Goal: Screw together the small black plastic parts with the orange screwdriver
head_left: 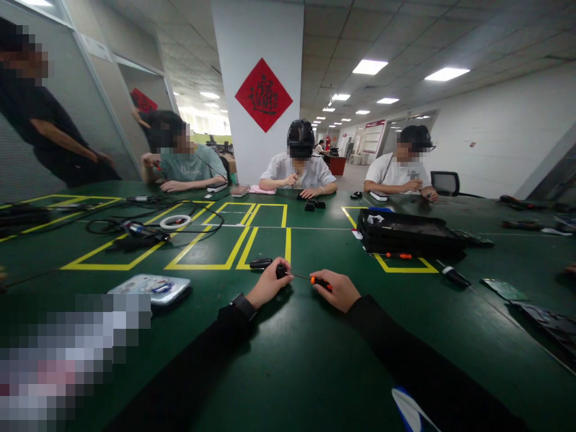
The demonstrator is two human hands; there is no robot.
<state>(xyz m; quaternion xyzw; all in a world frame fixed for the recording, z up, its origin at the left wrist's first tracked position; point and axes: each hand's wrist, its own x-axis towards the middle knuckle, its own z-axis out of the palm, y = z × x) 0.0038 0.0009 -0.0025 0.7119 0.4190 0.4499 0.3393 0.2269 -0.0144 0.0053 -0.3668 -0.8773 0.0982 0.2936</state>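
Observation:
Above the green table, my right hand (335, 289) is closed round the handle of an orange-and-black screwdriver (317, 281). The thin shaft points left and reaches the small black part (281, 271) in my left hand (269, 283). My left fingers are pinched on that part; its exact kind is too small to make out. Whether the screwdriver tip sits in it or only touches it, I cannot tell. Just beyond my left hand lies a black object (260, 263), partly hidden by the fingers.
Black trays (405, 233) are stacked at the right, with an orange-handled tool (399, 256) before them. Black cables and a white ring (175, 222) lie at the left, near a pale case (155, 287). Several people sit across the green table (288, 372); one stands at the far left.

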